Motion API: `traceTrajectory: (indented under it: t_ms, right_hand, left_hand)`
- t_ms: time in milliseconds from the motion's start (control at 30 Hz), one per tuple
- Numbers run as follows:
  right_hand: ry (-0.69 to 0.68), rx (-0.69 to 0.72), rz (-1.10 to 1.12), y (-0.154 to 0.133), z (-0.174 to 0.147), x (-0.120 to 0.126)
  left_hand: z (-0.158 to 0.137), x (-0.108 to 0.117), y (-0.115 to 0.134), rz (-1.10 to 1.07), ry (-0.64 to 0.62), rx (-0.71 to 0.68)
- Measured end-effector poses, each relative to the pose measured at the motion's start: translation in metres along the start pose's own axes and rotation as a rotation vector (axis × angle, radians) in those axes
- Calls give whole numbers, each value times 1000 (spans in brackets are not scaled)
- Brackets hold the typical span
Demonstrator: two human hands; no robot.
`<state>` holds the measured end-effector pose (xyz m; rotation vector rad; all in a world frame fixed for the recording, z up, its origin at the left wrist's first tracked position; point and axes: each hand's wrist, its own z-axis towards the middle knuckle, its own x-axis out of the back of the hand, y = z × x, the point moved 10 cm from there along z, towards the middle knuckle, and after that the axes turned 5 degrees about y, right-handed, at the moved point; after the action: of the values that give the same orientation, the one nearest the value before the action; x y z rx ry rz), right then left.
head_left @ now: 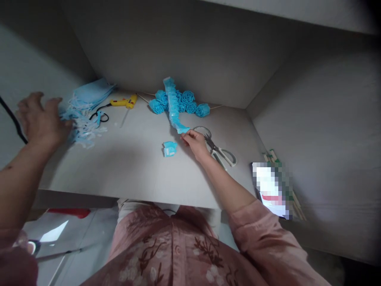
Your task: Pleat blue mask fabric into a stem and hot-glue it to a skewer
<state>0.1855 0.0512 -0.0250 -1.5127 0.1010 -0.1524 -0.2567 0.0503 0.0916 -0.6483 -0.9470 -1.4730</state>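
Observation:
My right hand (195,143) pinches the near end of a long, pleated blue strip (172,102). The strip stretches away from my fingers and crosses over several blue fabric roses (187,96), partly hiding them. Just left of that hand lies a small folded blue piece (170,149). Scissors (217,149) with white handles rest beside my right wrist, partly covered by the hand. My left hand (44,119) is raised at the left with its fingers spread and nothing visible in them. It is nearest to a heap of blue and white scraps (86,129).
A stack of light blue face masks (92,94) lies at the back left. Beside it is a yellow glue gun (124,102) with a black cord. A lit phone (270,188) and several thin sticks (297,204) lie at the right, by the side panel (312,131).

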Motion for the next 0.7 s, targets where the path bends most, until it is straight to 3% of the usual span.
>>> traceTrajectory:
  t_ms: [67, 200, 267, 333, 400, 533, 600, 700]
  right_hand:
    - [-1, 8, 8, 0, 0, 0]
    - [13, 28, 10, -2, -1, 3]
    - [14, 29, 14, -4, -3, 3]
    - [5, 32, 25, -8, -5, 2]
    - [-8, 41, 39, -12, -7, 0]
    - [-45, 61, 55, -19, -12, -6]
    - [-69, 73, 60, -21, -14, -9]
    - [-87, 92, 55, -23, -14, -12]
  left_hand:
    - [-6, 15, 22, -55, 141, -32]
    - [-17, 19, 99, -322, 172, -173]
    - [-25, 3, 150, -573, 19, -274]
    - [-36, -25, 197, -798, -206, -283]
    - [-49, -64, 232, -988, -471, -136]
    - [-75, -135, 272, -1294, -914, 337]
    - [-77, -148, 283, -1409, -994, 448]
    - [-67, -152, 286, -1530, -958, 508]
